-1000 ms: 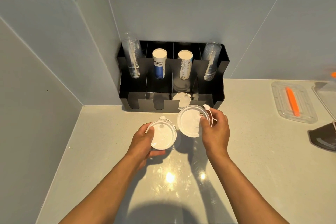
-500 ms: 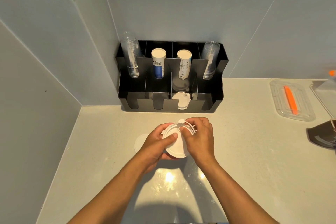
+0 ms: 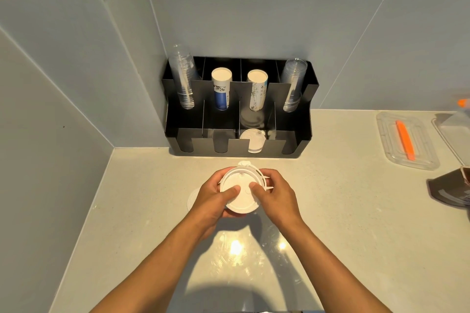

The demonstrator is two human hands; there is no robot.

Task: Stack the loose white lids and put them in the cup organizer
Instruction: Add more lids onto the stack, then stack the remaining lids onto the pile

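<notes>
Both hands hold one stack of white lids (image 3: 241, 190) above the counter, in front of the black cup organizer (image 3: 239, 146). My left hand (image 3: 213, 198) grips the stack's left side, thumb on top. My right hand (image 3: 276, 194) grips the right side, thumb pressing on the top lid. Another white lid (image 3: 192, 198) lies flat on the counter, mostly hidden behind my left hand. A white lid (image 3: 251, 138) sits in the organizer's front row, third slot from the left.
The organizer stands in the wall corner, holding clear cup stacks (image 3: 184, 81) at both ends and two paper cup stacks (image 3: 221, 89) between. A clear tray (image 3: 407, 140) with an orange tool (image 3: 405, 138) lies at the right. A dark object (image 3: 452, 190) sits at the right edge.
The two groups of lids held apart a second ago have been brought together into one stack. Both hands now press on it, lower and closer to me.
</notes>
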